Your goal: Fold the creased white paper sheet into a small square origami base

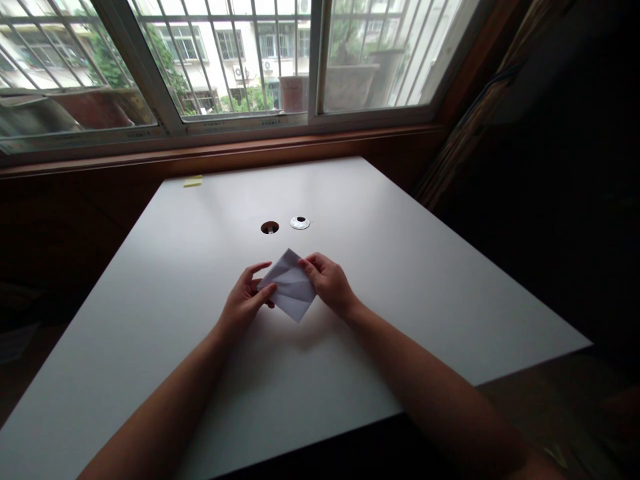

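A small folded sheet of white paper (293,285), roughly square with creases across its face, is held between my two hands above the table. My left hand (249,291) pinches its left corner, thumb on the near face and the index finger stretched out behind. On the other side, my right hand (327,280) grips the upper right edge between thumb and fingers. One corner of the paper points up and another points down towards me. Some of the fingertips are hidden behind the paper.
The white table (165,280) has a round cable hole (270,228), with a ring-shaped cover (300,223) lying beside it. A yellow sticky note (193,181) is at the far left edge. Behind stands a barred window (225,60) with flowerpots (350,83) outside.
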A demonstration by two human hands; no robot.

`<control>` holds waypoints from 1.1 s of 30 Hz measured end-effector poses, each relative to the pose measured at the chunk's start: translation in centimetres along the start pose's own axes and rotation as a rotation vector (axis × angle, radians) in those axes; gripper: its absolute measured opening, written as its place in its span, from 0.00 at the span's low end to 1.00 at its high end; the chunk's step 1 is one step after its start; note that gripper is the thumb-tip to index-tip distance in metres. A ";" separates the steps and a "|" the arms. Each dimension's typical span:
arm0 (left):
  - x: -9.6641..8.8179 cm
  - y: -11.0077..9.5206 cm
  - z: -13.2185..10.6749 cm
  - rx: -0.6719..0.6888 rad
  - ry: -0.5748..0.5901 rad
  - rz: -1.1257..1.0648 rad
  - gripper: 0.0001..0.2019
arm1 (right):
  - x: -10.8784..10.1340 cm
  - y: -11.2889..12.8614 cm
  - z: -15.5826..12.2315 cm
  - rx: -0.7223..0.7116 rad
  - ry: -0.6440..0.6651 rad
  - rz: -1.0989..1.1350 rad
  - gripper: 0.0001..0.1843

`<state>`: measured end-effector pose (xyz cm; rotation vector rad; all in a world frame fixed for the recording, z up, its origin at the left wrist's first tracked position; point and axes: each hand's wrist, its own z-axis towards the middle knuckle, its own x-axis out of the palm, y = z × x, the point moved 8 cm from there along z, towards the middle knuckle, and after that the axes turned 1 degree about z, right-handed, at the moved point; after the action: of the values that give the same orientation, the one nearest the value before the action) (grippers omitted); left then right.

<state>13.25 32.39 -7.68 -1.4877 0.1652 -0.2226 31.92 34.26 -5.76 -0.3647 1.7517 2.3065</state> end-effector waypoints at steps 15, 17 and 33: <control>-0.7 -0.1 0.0 0.097 -0.043 -0.082 0.24 | -0.1 -1.2 0.0 0.079 -0.030 0.119 0.21; -0.5 -0.3 -0.1 0.120 -0.017 -0.083 0.25 | 0.0 -1.3 0.1 0.096 -0.022 0.175 0.21; -0.5 -1.2 -0.7 0.226 0.029 -0.036 0.18 | 1.9 -2.2 -0.1 0.271 0.160 0.407 0.20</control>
<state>12.55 31.74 -6.55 -1.2643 0.1318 -0.2830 30.85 34.80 -8.36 -0.1574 2.3730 2.2938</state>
